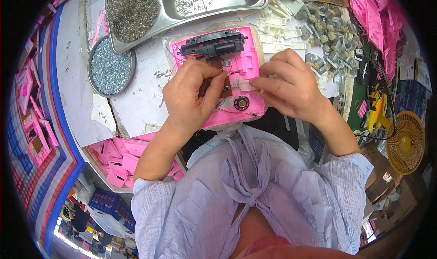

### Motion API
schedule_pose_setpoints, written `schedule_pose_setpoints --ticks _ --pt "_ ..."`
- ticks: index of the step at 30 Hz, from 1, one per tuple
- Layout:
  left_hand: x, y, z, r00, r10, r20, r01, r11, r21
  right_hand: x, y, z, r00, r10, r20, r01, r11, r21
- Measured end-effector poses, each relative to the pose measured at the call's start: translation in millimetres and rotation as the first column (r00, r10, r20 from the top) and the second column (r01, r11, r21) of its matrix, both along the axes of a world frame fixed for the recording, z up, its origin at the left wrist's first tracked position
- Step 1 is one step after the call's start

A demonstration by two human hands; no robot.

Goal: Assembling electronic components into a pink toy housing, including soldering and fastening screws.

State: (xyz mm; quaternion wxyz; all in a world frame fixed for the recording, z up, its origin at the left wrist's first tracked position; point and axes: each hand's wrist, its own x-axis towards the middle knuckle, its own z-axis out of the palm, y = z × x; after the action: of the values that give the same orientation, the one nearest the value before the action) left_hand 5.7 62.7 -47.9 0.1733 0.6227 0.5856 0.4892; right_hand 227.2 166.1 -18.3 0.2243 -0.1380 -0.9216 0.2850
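Observation:
In front of me on the table lies a pink plastic casing (252, 105). Across its far side sits a black mechanism (214, 46) with thin red and blue wires, and a small round speaker (241, 103) is at its near side. My left hand (193, 88) is closed over the casing, thumb and forefinger pinched beside a small brown circuit board (226, 89); what is between the fingertips is too small to make out. My right hand (293, 83) comes in from the right, its fingertips gripping the end of a whitish plastic piece (241, 83) beside the board.
A metal tray (166, 10) holding springs and small metal parts stands at the back. Left of the casing is a round dish of screws (110, 67). White plastic parts (273, 26) and small motors (325, 35) are heaped back right. Pink parts (123, 156) fill a box below.

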Motion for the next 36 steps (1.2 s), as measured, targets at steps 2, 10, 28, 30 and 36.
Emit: schedule_pose_setpoints --ticks 2,10,28,30,36 --pt "0.1 -1.0 0.5 1.0 0.01 -0.009 -0.01 1.0 -0.006 1.0 -2.0 3.0 0.999 -0.016 0.028 0.015 0.999 0.051" --pt "2.1 -2.2 -4.0 0.998 0.039 0.039 -0.039 0.999 0.002 -0.4 -4.7 17.2 0.989 -0.107 0.104 0.112 0.992 -0.051" --pt "1.9 -0.3 -3.6 1.0 0.014 0.014 -0.015 1.0 0.01 -5.8 4.8 -28.0 0.989 0.07 -0.131 -0.084 0.991 -0.107" --pt "0.2 0.2 -2.7 1.0 0.01 -0.002 -0.01 1.0 0.007 -10.1 1.3 -27.4 0.995 0.029 -0.091 -0.041 0.99 -0.135" --pt "-0.5 -0.7 3.1 1.0 0.006 -0.006 -0.006 1.0 -0.028 -12.8 -10.5 -0.4 0.989 -0.023 0.148 0.034 0.997 -0.07"
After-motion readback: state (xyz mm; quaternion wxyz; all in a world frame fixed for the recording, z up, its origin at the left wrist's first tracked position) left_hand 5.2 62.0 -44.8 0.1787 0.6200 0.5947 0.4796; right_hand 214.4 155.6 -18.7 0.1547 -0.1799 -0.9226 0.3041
